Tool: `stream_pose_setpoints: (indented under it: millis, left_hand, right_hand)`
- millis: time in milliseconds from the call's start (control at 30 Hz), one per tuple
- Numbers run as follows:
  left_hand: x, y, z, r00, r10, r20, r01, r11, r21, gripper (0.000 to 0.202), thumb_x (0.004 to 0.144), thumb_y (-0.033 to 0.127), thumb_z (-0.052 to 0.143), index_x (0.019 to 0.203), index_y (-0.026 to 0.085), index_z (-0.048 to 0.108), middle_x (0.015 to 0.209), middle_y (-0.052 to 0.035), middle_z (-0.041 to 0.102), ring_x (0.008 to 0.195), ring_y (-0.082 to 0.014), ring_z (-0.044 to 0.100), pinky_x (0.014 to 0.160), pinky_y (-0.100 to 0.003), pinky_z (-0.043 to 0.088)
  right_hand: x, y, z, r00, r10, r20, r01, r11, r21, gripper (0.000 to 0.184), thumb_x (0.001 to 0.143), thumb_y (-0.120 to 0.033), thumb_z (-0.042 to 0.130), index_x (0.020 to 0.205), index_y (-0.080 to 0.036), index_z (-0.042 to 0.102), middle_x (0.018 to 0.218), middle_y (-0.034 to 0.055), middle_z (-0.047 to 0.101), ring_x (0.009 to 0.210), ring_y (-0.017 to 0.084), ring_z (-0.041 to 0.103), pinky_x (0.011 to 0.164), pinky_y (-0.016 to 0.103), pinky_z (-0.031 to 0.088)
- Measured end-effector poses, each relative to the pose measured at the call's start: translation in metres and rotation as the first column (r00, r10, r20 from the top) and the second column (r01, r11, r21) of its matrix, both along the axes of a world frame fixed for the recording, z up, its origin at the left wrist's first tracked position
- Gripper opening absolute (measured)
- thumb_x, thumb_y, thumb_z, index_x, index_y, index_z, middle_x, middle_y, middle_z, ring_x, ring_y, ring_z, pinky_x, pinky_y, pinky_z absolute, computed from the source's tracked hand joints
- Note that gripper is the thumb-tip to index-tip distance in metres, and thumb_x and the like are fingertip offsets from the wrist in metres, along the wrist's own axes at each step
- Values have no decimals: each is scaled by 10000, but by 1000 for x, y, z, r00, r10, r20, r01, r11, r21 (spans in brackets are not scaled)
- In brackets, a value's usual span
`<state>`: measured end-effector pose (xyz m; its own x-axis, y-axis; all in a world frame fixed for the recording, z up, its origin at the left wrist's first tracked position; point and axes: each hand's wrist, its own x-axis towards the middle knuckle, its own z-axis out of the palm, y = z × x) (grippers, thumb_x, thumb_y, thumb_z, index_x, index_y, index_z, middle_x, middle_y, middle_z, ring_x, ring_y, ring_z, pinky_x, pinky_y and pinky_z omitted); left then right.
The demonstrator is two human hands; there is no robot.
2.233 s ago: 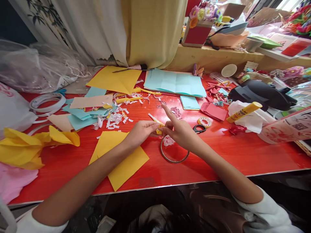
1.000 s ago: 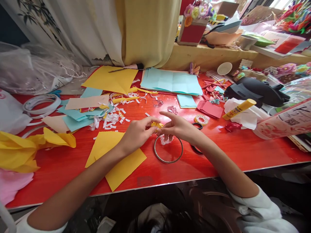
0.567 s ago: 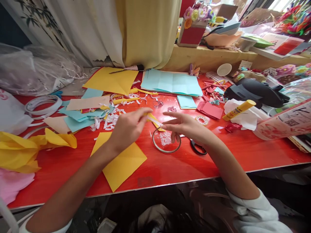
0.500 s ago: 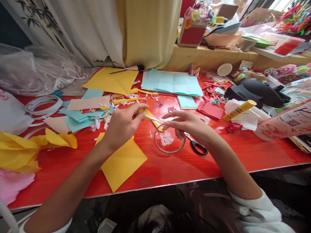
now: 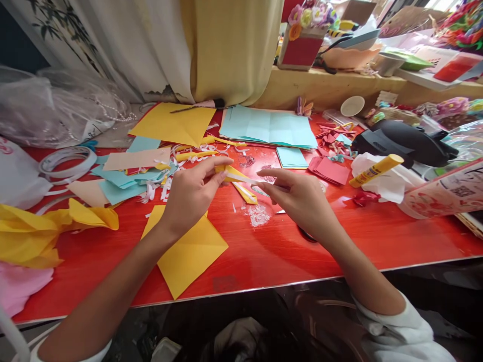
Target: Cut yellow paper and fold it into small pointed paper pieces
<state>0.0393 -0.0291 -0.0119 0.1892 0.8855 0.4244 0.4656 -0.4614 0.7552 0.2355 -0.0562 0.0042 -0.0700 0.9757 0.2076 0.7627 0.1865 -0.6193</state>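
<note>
My left hand [image 5: 190, 196] is closed in a pinch on a narrow folded yellow paper piece [image 5: 233, 173]. A white tape strip [image 5: 246, 179] runs from that paper to my right hand [image 5: 304, 196], whose fingers are closed on a thin tape roll [image 5: 259, 190], mostly hidden and turned nearly edge-on. Just below, another folded yellow piece [image 5: 247, 194] with a white strip on it shows. Square yellow paper sheets [image 5: 194, 256] lie beneath my left forearm. Scissors [image 5: 308, 235] rest under my right hand, mostly covered.
Blue paper sheets [image 5: 267, 128], red paper squares [image 5: 329, 171] and a yellow glue stick [image 5: 375, 171] lie on the red table [image 5: 271, 261]. White tape rolls [image 5: 68, 163] and paper scraps are at left. A black object [image 5: 405, 143] stands at right.
The tape roll, seen as an open ring below my right hand before, has tilted up nearly edge-on. My right hand has shifted slightly right and down, covering more of the scissors.
</note>
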Motion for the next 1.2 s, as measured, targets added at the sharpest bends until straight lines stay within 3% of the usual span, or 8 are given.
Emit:
stream_pose_setpoints:
  millis: [333,500,667,933,1067,1200]
  left_hand:
    - [3,-5,3,999,36,3,-36,998,56,233,870,246,536,1082,224,630,940,-12,712,774,-127,684,728,-228,543]
    - [5,-10,5,983,146,-113,-124,976,178,232,878,264,526,1082,245,636,928,2,718,739,-114,671,698,-230,522]
    - [5,-12,7,980,167,-106,-144,970,195,237,882,280,519,1092,261,627,958,8,716,766,-112,666,710,-226,511]
    - [7,-15,6,983,164,-82,-146,970,193,235,881,261,519,1092,260,624,969,12,711,775,-114,670,703,-223,512]
    - [7,-14,5,985,168,-49,-156,970,186,234,885,269,514,1093,261,620,989,13,707,815,-118,669,744,-230,513]
    - [7,-13,4,986,160,-46,-151,974,169,233,886,261,512,1093,249,620,990,7,705,815,-118,667,744,-235,511]
  right_hand:
    - [-3,-3,-4,975,-97,199,58,979,194,300,869,-311,524,1109,-198,665,736,53,725,664,185,668,614,280,425]
    - [-6,-7,-10,903,-213,373,56,920,387,313,924,-332,435,1115,-217,654,725,47,727,598,155,635,510,258,331]
    - [-8,-10,-12,858,-273,435,32,873,486,343,951,-355,375,1149,-242,632,701,50,714,608,143,615,501,259,294]
    - [-9,-9,-13,825,-275,493,14,883,470,377,963,-358,331,1174,-246,623,770,60,723,648,159,601,595,289,347]
    - [-9,-7,-12,884,-242,399,58,905,420,342,948,-363,376,1120,-260,653,767,41,725,601,144,595,544,271,327]
    - [-3,-1,-4,968,-138,209,85,965,247,362,893,-374,491,1200,-223,610,769,48,720,611,159,615,575,270,387]
